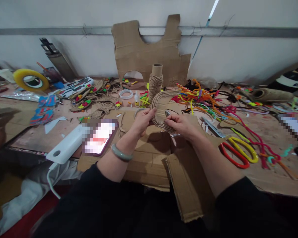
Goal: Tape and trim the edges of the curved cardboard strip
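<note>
1. Black sleeves fill the bottom of the view, and a torn cardboard sheet [149,155] hangs over the near edge of the bench [268,132].
2. Above that sheet, both hands hold a twine-wrapped arch piece [161,110] clear of the bench, just in front of the twine spool [155,82].
3. On the piece's left leg, the left hand [142,120] has its grip closed, thumb and fingers pinching the edge; a pale green bangle [121,154] sits on that wrist.
4. At the lower right part of the arch, the right hand [180,125] is also closed in a pinch. A small metal tip shows beside its fingers, but what it is I cannot tell.
5. Red and yellow scissors [238,152] lie to the right, near a heap of coloured pipe cleaners [203,97]. A phone [99,137] lies to the left, and a small glue bottle [137,99] stands behind.
6. Risk, as a judgement: the wound twine could slacken or slide off the curve if either pinch eases, since only fingertips hold it.
7. Twine running back towards the clutter could snag on loose pieces and drag them over.
</note>
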